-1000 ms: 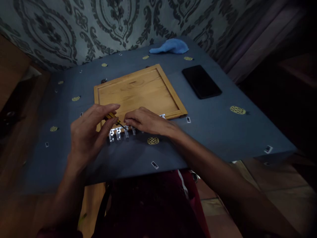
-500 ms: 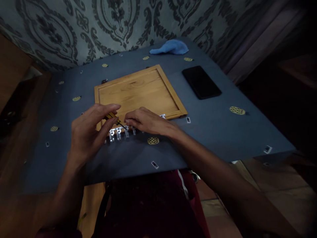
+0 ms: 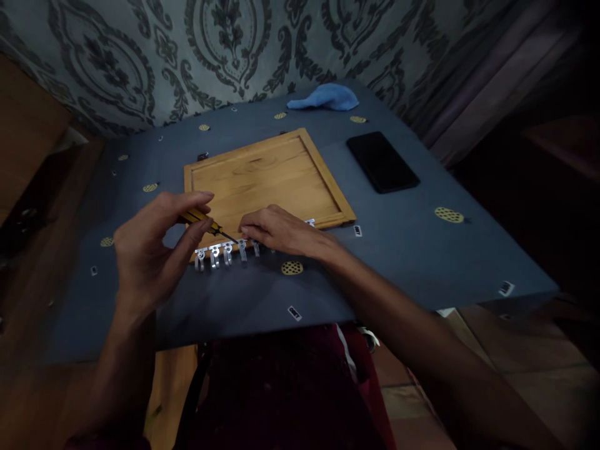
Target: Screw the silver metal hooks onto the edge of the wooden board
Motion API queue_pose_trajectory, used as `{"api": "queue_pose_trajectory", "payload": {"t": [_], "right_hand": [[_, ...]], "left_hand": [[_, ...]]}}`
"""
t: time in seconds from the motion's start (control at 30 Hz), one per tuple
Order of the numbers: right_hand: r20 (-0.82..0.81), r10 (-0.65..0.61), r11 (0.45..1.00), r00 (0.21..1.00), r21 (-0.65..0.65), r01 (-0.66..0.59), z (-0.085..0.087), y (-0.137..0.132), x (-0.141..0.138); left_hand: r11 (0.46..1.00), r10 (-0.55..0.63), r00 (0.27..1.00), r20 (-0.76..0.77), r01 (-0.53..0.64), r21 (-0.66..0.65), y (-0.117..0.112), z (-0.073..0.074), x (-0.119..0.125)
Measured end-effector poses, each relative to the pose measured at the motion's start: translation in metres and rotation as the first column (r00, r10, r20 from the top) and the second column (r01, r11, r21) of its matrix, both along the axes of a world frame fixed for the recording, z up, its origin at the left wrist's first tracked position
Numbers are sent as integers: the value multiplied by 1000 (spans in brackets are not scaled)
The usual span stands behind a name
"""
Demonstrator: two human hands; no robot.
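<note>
A wooden tray (image 3: 262, 178) lies on a blue-grey table. Along its near edge sits a metal rack of several silver hooks (image 3: 220, 253). My left hand (image 3: 150, 250) pinches a small screwdriver with a yellow and black handle (image 3: 199, 220); its tip points at the rack near my right fingertips. My right hand (image 3: 281, 230) rests palm down on the right part of the rack, fingers curled and pressing it against the tray's edge.
A black phone (image 3: 382, 162) lies to the right of the tray. A crumpled blue cloth (image 3: 323, 97) sits at the table's far edge by the patterned wall. Small yellow dotted stickers (image 3: 449, 214) and tags dot the table. The table's near edge is just above my lap.
My left hand has drawn back to the left with the screwdriver, uncovering more hooks. The right hand stays on the rack. The view has shifted slightly.
</note>
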State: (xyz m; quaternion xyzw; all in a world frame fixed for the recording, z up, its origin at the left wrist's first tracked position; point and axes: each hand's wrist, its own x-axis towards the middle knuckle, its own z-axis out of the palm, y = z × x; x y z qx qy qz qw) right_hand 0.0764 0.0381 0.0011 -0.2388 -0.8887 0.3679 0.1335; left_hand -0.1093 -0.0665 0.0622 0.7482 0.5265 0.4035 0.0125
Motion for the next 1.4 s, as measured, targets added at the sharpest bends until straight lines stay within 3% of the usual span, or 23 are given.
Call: {"api": "queue_pose_trajectory", "payload": {"t": [0.37,0.97,1.4], "right_hand": [[-6,-9,1000,1000,18,9,0,-2,0],[-7,-10,1000,1000,7,10,0,-2,0],[6,-19,999,1000,48,19,-1,-2,-1]], "left_hand": [[999,0,994,-110,-4,-35,1,-7,-1],[999,-37,978,-207,42,19,5,-9,4],[997,46,963,-265,-30,65,3,-12,7]]}}
